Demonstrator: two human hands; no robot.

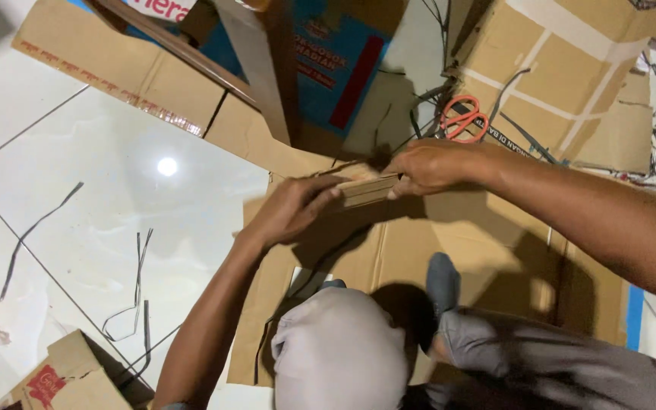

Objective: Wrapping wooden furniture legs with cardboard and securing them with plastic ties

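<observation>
Seen from above, on a white tiled floor [115, 197] strewn with thin dark strips [140, 288] of cut strapping. At far left, bottom corner, a small torn carton [70, 376] with a red print, lying just beside the strips. Further along the top, a large flattened cardboard box [146, 83] with a blue printed panel, spread open, and a tall brown flap [267, 68] rising from it toward the camera.

Centre frame: left hand [294, 209] closed around one end of a small folded strip of cardboard [367, 190], thumb on top, fingers curled beneath. The strip held level between both hands, above a broad brown cardboard sheet [495, 250] lying flat on the floor. Right hand [430, 165] pinching the strip's other end, fingertips pressed onto its upper edge, forearm stretching away to the right edge of the frame.

Below the hands, bent knees in pale grey trousers [339, 353], resting on the sheet. A grey sock [443, 281] just right of the knee.

Behind the right hand, orange-handled scissors [461, 118] lying on the floor amid dark strips, close to the knuckles but apart from them. At upper right, another flattened brown carton [571, 76] crossed with pale tape, with more tangled dark strips at the far right edge. A narrow blue band [635, 315] along the sheet's right border.
</observation>
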